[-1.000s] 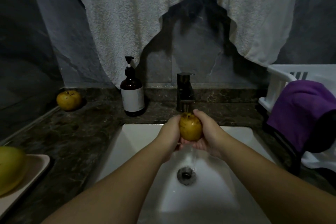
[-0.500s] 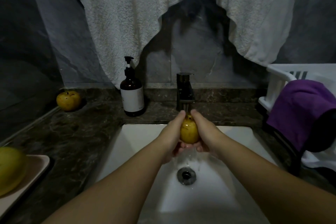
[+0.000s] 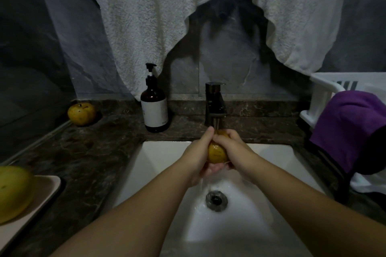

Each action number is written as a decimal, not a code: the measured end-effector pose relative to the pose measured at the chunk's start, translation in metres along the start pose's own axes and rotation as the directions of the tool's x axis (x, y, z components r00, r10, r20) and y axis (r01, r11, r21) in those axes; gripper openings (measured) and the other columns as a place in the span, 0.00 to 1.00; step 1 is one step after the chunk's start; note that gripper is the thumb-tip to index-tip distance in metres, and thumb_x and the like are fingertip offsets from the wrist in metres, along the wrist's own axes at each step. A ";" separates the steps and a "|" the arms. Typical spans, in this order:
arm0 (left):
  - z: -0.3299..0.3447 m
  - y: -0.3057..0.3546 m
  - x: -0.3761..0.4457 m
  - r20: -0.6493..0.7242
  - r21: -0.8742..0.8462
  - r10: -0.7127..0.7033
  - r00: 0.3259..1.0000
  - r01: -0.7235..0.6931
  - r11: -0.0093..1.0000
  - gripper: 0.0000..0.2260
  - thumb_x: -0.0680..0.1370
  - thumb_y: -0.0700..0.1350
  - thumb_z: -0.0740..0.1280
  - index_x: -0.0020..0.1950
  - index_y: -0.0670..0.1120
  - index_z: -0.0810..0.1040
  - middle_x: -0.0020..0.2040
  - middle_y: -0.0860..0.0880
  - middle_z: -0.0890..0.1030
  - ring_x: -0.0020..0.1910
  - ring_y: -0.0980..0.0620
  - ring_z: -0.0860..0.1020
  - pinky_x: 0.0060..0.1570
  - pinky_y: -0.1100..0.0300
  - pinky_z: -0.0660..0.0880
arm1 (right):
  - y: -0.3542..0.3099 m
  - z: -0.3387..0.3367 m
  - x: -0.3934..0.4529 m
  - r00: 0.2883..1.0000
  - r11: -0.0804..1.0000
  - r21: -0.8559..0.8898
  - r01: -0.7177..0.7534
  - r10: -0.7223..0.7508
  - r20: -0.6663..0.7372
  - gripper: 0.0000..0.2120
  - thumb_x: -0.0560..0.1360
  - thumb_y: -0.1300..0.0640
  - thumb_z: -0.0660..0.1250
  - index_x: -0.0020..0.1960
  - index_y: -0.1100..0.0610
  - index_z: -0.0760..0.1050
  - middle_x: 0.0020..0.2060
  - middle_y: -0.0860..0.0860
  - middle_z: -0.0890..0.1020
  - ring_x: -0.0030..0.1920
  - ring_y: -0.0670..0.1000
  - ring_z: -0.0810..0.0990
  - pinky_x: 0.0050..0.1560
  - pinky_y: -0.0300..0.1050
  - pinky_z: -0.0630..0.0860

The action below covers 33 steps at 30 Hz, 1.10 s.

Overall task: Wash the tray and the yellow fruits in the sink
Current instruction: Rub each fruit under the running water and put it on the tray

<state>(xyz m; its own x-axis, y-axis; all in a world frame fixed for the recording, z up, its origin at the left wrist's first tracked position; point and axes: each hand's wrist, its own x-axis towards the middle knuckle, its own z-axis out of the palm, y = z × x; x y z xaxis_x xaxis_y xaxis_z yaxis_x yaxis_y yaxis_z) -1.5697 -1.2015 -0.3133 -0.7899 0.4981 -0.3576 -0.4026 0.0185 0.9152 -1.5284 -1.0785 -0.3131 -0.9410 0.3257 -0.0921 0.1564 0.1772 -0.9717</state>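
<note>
Under the dark faucet [image 3: 215, 108], both my hands wrap one yellow fruit [image 3: 216, 153] above the white sink [image 3: 158, 160]. My left hand [image 3: 198, 152] cups it from the left and below, and my right hand [image 3: 230, 148] covers its top and right side. Water runs off my hands toward the drain [image 3: 216, 199]. A second yellow fruit [image 3: 81, 113] sits on the dark counter at the back left. A third, larger yellow fruit [image 3: 12, 192] lies on the beige tray [image 3: 45, 189] at the left edge.
A brown pump bottle [image 3: 154, 106] stands left of the faucet. A white towel [image 3: 158, 16] hangs on the wall above. At the right, a white plastic rack [image 3: 325, 87] carries a purple cloth [image 3: 353, 129].
My hands have closed further over the fruit and turned it under the stream; my right hand now covers its top. The hands shifted slightly toward the faucet.
</note>
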 end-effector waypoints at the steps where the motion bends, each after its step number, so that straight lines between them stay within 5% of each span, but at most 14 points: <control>1: 0.001 0.001 -0.001 0.006 -0.034 0.000 1.000 0.001 0.999 0.28 0.78 0.69 0.66 0.64 0.47 0.81 0.51 0.40 0.87 0.44 0.45 0.87 0.36 0.56 0.84 | -0.001 0.000 0.001 0.999 0.999 0.036 0.009 -0.007 -0.047 0.22 0.77 0.37 0.68 0.66 0.43 0.68 0.53 0.51 0.81 0.49 0.52 0.83 0.37 0.43 0.75; 5: -0.001 0.003 -0.004 0.071 -0.018 -0.066 0.995 0.067 0.998 0.32 0.75 0.73 0.66 0.65 0.49 0.81 0.52 0.43 0.87 0.41 0.48 0.87 0.33 0.59 0.81 | -0.004 -0.004 0.000 0.980 0.985 -0.105 0.138 -0.151 -0.132 0.21 0.76 0.43 0.72 0.65 0.43 0.68 0.52 0.44 0.78 0.52 0.47 0.79 0.48 0.45 0.79; 9: -0.006 0.004 -0.001 0.023 0.016 -0.001 1.000 0.000 1.000 0.35 0.71 0.74 0.70 0.68 0.52 0.78 0.57 0.42 0.85 0.46 0.48 0.86 0.35 0.58 0.81 | -0.001 -0.006 -0.003 0.975 0.938 -0.268 0.221 -0.202 0.097 0.21 0.78 0.55 0.69 0.68 0.42 0.72 0.58 0.51 0.77 0.55 0.51 0.79 0.52 0.49 0.80; 12: -0.008 0.003 0.001 -0.039 0.000 0.100 0.994 -0.100 0.995 0.30 0.74 0.73 0.67 0.69 0.57 0.73 0.58 0.42 0.84 0.41 0.48 0.86 0.38 0.57 0.81 | -0.008 -0.004 -0.003 0.994 0.975 -0.193 0.108 -0.106 0.024 0.08 0.83 0.40 0.58 0.58 0.36 0.73 0.53 0.46 0.79 0.51 0.45 0.78 0.45 0.43 0.73; 15: -0.005 0.002 0.001 -0.058 -0.011 0.108 0.992 -0.109 0.994 0.27 0.80 0.72 0.58 0.70 0.56 0.73 0.55 0.41 0.85 0.38 0.49 0.87 0.35 0.58 0.80 | -0.007 0.000 0.003 0.999 0.966 -0.258 0.011 -0.023 -0.044 0.22 0.80 0.29 0.49 0.62 0.41 0.70 0.49 0.48 0.80 0.47 0.50 0.80 0.42 0.46 0.73; 21: -0.003 0.004 -0.008 0.028 -0.073 -0.044 0.999 0.046 0.996 0.32 0.78 0.73 0.59 0.66 0.49 0.79 0.46 0.41 0.87 0.41 0.47 0.87 0.30 0.59 0.81 | 0.004 -0.004 0.007 0.985 0.957 -0.247 0.153 -0.167 -0.037 0.16 0.82 0.39 0.56 0.65 0.43 0.72 0.58 0.52 0.78 0.54 0.51 0.78 0.52 0.50 0.76; 24: 0.001 0.001 -0.006 0.024 -0.029 0.061 0.998 -0.061 0.998 0.23 0.79 0.67 0.66 0.66 0.53 0.77 0.52 0.42 0.86 0.44 0.43 0.87 0.36 0.54 0.83 | 0.000 0.001 0.004 0.995 0.970 -0.235 0.067 -0.082 -0.055 0.21 0.80 0.29 0.52 0.61 0.41 0.70 0.51 0.49 0.79 0.49 0.49 0.80 0.43 0.47 0.75; 28: 0.005 0.004 -0.005 -0.018 -0.193 0.109 0.994 -0.111 0.975 0.16 0.85 0.59 0.60 0.70 0.54 0.75 0.61 0.39 0.83 0.53 0.37 0.86 0.38 0.49 0.84 | -0.007 0.001 0.003 0.991 0.978 -0.198 0.058 -0.081 -0.110 0.19 0.79 0.29 0.55 0.64 0.37 0.63 0.47 0.43 0.75 0.45 0.46 0.78 0.37 0.42 0.72; 33: 0.000 0.004 -0.003 -0.053 -0.223 0.004 0.999 -0.016 0.975 0.25 0.83 0.65 0.59 0.68 0.47 0.76 0.57 0.38 0.84 0.50 0.41 0.87 0.42 0.48 0.85 | -0.003 0.002 -0.004 0.984 0.966 -0.199 0.167 -0.174 -0.022 0.25 0.79 0.38 0.66 0.72 0.42 0.64 0.62 0.50 0.76 0.57 0.51 0.78 0.59 0.54 0.79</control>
<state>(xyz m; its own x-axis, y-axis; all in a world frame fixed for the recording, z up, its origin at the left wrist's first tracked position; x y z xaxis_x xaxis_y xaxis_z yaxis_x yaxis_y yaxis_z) -1.5691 -1.2024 -0.3081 -0.8148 0.4518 -0.3633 -0.4833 -0.1831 0.8561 -1.5255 -1.0824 -0.3102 -0.9472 0.3097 0.0835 0.0540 0.4105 -0.9103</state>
